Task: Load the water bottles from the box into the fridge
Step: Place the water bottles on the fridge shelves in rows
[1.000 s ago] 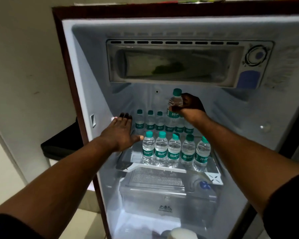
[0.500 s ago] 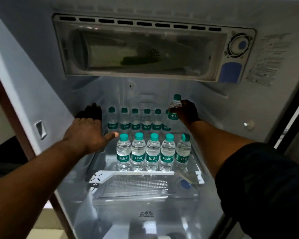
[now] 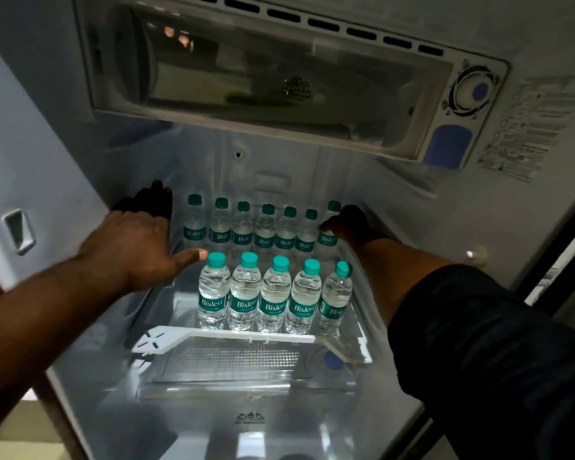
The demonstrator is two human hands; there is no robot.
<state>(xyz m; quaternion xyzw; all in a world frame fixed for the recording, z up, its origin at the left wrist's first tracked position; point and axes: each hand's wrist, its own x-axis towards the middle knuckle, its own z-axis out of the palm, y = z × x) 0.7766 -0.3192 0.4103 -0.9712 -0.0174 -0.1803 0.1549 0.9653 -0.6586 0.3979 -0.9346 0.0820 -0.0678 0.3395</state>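
Small clear water bottles with teal caps and teal labels stand in two rows on the glass shelf (image 3: 166,313) of the open fridge. The front row (image 3: 274,293) holds several bottles, and so does the back row (image 3: 243,227). My right hand (image 3: 349,225) is shut on the bottle at the right end of the back row (image 3: 329,234), which stands upright on the shelf. My left hand (image 3: 130,244) is open, fingers spread, resting against the fridge's left inner wall beside the back row. The box is out of view.
The freezer compartment (image 3: 266,78) hangs just above the bottles, with a thermostat dial (image 3: 475,91) to its right. A clear crisper drawer (image 3: 246,370) with a white front rail lies under the shelf. The fridge's right wall carries a small knob (image 3: 475,254).
My right hand has lowered the bottle from above the rows down into the right end of the back row. The view has moved closer into the fridge. My left hand stays on the wall.
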